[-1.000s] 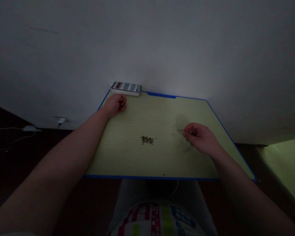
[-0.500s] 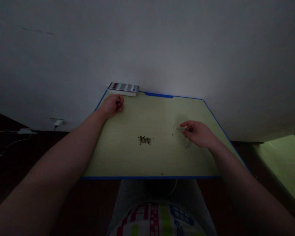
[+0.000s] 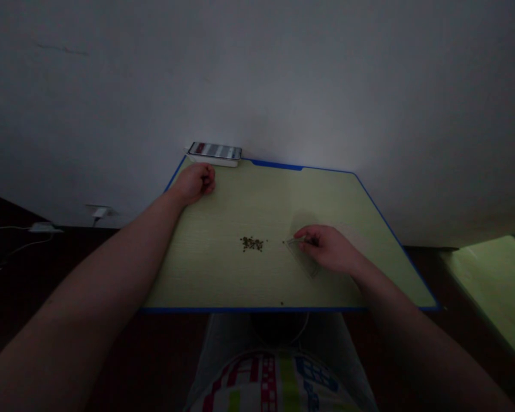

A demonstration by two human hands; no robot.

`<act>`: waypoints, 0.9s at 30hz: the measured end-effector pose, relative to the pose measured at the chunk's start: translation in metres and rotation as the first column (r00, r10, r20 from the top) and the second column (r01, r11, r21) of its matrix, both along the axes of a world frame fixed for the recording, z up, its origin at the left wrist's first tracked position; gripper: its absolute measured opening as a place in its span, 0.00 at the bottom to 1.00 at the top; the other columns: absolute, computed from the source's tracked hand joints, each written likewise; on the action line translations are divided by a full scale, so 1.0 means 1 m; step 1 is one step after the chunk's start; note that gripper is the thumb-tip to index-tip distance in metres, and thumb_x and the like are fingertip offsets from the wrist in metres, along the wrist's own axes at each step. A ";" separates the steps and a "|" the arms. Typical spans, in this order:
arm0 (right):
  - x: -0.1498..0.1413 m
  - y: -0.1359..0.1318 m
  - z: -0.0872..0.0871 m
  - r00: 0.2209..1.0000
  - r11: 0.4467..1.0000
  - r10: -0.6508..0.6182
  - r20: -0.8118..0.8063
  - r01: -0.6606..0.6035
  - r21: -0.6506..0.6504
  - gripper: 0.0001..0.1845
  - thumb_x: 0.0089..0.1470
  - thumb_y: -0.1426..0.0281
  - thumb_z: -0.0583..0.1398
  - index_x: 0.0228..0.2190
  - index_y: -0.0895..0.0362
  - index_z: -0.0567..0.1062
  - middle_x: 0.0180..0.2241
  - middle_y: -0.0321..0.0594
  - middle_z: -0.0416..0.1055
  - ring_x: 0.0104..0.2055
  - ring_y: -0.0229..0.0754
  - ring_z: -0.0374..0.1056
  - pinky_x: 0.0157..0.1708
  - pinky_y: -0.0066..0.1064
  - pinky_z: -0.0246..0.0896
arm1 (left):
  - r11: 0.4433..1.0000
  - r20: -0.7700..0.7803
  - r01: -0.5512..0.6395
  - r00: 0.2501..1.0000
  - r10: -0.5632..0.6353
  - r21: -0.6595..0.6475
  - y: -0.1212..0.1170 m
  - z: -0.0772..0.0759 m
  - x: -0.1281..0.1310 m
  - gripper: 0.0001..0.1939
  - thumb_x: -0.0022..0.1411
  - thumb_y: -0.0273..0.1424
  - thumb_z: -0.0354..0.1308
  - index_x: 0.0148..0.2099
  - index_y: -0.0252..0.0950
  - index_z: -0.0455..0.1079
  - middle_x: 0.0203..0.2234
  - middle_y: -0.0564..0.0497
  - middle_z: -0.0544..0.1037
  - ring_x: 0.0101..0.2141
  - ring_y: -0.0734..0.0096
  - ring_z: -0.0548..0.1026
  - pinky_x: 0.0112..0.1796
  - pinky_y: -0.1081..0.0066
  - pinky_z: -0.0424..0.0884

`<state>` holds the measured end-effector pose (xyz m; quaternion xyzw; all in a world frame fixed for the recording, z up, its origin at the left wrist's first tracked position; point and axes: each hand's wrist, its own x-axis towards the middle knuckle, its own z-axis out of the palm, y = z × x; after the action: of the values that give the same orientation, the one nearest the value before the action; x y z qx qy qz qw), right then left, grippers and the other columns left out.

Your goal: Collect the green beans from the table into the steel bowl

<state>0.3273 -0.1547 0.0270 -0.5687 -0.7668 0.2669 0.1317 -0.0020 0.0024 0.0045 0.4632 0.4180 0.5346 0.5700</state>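
My right hand is closed in a pinch on a clear plastic piece. It is see-through with a straight edge; its full shape is hard to make out. The piece is at the board's surface, right of a small heap of brown seed-like bits. One stray bit lies just left of the plastic's edge. At the far left of the board, my left hand rests in a loose fist below the phone, with nothing visible in it.
A phone lies on a white box at the back left of the blue-edged tabletop. Another bit sits near the front edge. The wall stands behind. A plug and cables are at left.
My right hand has moved left and nearer to me with the clear plastic piece. The stray bit beside it has shifted left toward the heap. My left hand keeps its place.
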 end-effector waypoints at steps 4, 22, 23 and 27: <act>-0.001 0.006 -0.002 0.995 0.995 -0.089 0.043 0.087 0.038 0.14 0.52 0.71 0.57 0.40 0.59 0.76 0.22 0.36 0.70 0.22 0.36 0.62 0.23 0.28 0.54 | 0.999 -0.012 0.017 1.000 -0.016 0.027 0.001 -0.002 -0.001 0.04 0.39 0.22 0.46 0.19 0.36 0.58 0.10 0.56 0.54 0.11 0.79 0.56 0.13 0.76 0.47; -0.021 -0.035 0.016 0.995 0.993 -0.067 0.074 0.059 0.101 0.16 0.53 0.69 0.55 0.42 0.58 0.76 0.21 0.36 0.71 0.22 0.38 0.64 0.23 0.29 0.53 | 0.999 -0.030 0.026 0.999 -0.025 0.036 0.001 -0.002 -0.002 0.04 0.40 0.23 0.46 0.19 0.36 0.58 0.10 0.56 0.55 0.10 0.79 0.57 0.13 0.76 0.48; -0.018 -0.035 0.013 0.993 0.995 -0.061 0.101 0.052 0.087 0.16 0.53 0.69 0.55 0.42 0.59 0.76 0.22 0.37 0.71 0.22 0.38 0.65 0.23 0.29 0.53 | 0.999 -0.028 0.026 0.999 -0.025 0.033 0.001 -0.002 -0.002 0.04 0.40 0.23 0.45 0.19 0.36 0.58 0.10 0.56 0.55 0.11 0.79 0.57 0.13 0.76 0.48; 0.013 -0.023 0.010 0.970 0.986 -0.150 0.190 0.132 0.102 0.17 0.53 0.68 0.54 0.41 0.60 0.77 0.23 0.39 0.72 0.24 0.40 0.66 0.25 0.30 0.55 | 1.000 -0.006 0.026 1.000 -0.026 0.005 0.000 -0.001 0.000 0.04 0.41 0.23 0.46 0.20 0.36 0.58 0.11 0.57 0.54 0.11 0.79 0.58 0.13 0.76 0.48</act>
<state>0.3399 -0.1780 0.0370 -0.6390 -0.7447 0.1653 0.0989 -0.0021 0.0022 0.0038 0.4716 0.4122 0.5268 0.5747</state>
